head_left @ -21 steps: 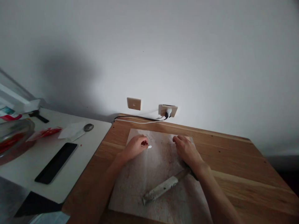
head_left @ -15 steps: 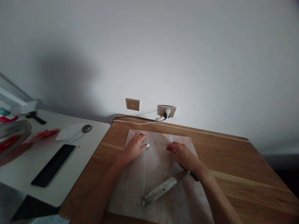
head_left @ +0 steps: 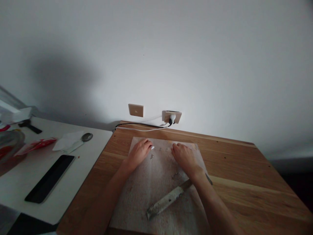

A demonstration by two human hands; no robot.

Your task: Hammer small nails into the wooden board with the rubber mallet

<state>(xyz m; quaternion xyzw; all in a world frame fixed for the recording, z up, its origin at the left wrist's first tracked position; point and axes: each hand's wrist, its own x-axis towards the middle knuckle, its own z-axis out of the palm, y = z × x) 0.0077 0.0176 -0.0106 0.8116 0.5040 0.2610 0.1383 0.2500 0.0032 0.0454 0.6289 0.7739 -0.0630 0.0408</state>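
My left hand point(head_left: 140, 151) rests near the far left of a worn greyish board point(head_left: 139, 199). Its fingers are closed, with a small white piece point(head_left: 152, 147) at the tips. A little shiny bit point(head_left: 152, 157) lies just below them. To the right, my right hand point(head_left: 184, 156) is palm down with fingers curled onto the board; whatever they may hold is hidden. Several tiny bits lie in a row between the hands. A worn tool with a long, dirty whitish handle point(head_left: 166, 202) lies slantwise on the board, partly under my right forearm; its dark end shows beyond.
The board lies on a wooden table point(head_left: 244, 182) against the wall. Cables run to a plugged socket point(head_left: 172, 117), beside a wall plate point(head_left: 136, 110). On a white table point(head_left: 80, 163) at left are a phone point(head_left: 50, 179), a tape roll point(head_left: 87, 137) and red packaging point(head_left: 39, 145).
My left fingers have closed in around the white piece. My right hand has flattened, its fingers now down on the board. The view has shifted slightly.
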